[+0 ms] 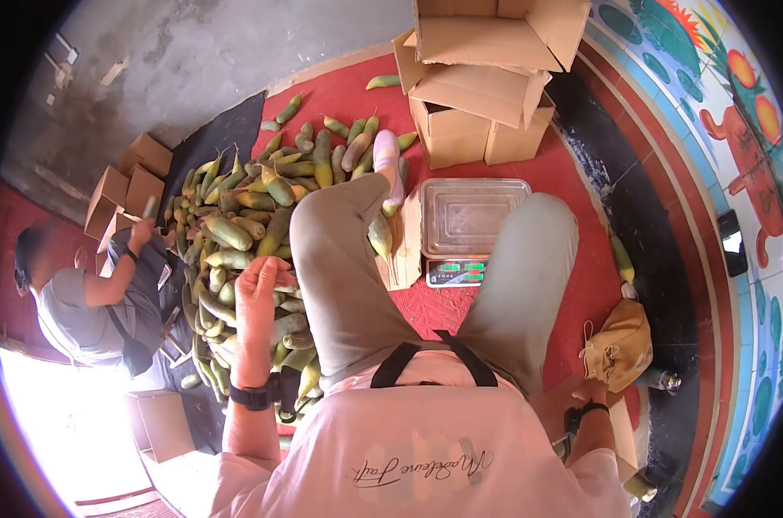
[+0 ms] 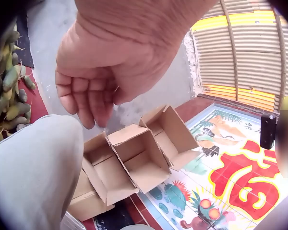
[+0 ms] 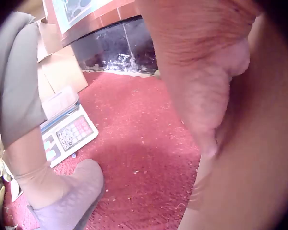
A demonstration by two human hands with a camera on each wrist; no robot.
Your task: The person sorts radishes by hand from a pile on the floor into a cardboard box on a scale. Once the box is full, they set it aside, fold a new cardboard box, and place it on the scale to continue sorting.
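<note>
Left hand [image 1: 260,283] curls loosely, holding nothing; right hand [image 3: 197,91] — can't tell. Radishes [image 1: 227,231] look firm, weighty, snappable — cup thick middles.

Right hand [image 3: 197,91] by a bare leg [image 3: 245,163], 1 scale [image 3: 71,136] on red carpet [image 3: 139,143].

Grn veg [image 1: 227,231], red carpet [image 1: 594,259], pnk shirt [image 1: 322,449]

A mural [image 2: 221,139] and a second person [image 1: 89,311] near us
We see a red character [image 2: 225,168] on the mural, ribbed sheeting [image 2: 257,52] beyond, and cardboard boxes [image 1: 108,198] beside the grey-shirted person.
</note>
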